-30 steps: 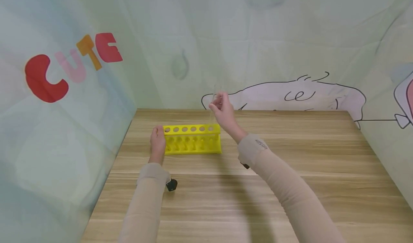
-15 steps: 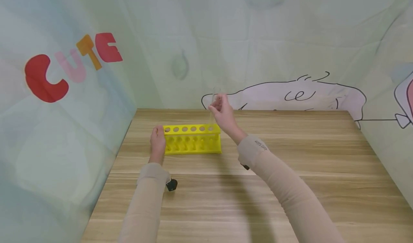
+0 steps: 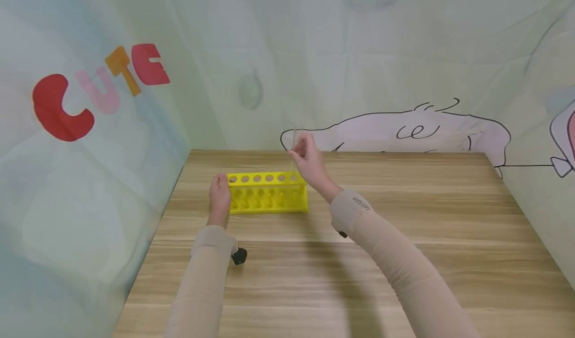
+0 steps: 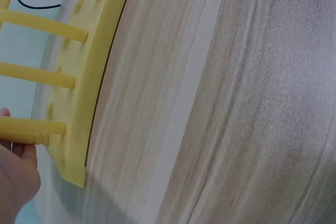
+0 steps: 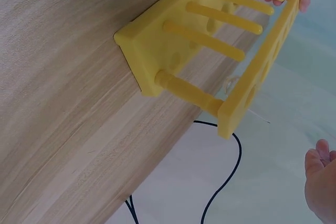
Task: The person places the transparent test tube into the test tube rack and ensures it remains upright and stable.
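A yellow test tube rack [image 3: 269, 210] stands upright on the table, with a row of round holes along its top plate. My left hand [image 3: 219, 198] grips its left end; in the left wrist view, fingers [image 4: 26, 156] lie at the rack's end post. My right hand [image 3: 311, 163] pinches a clear test tube [image 3: 298, 134] above the rightmost hole. The tube's mouth rises above the fingers. From the right wrist view, its rounded bottom [image 5: 229, 85] shows just beneath the top plate, well above the base. Transparency makes much of the tube hard to see.
The wood-grain table [image 3: 404, 258] extends to the right and in front of the rack. Behind and to the left hangs a printed cloth backdrop [image 3: 233, 78]. A black wrist camera [image 3: 239, 256] sits by the left cuff.
My right hand has sunk slightly with the test tube, so the tube's mouth now stands lower. The left hand and the rack have stayed in place.
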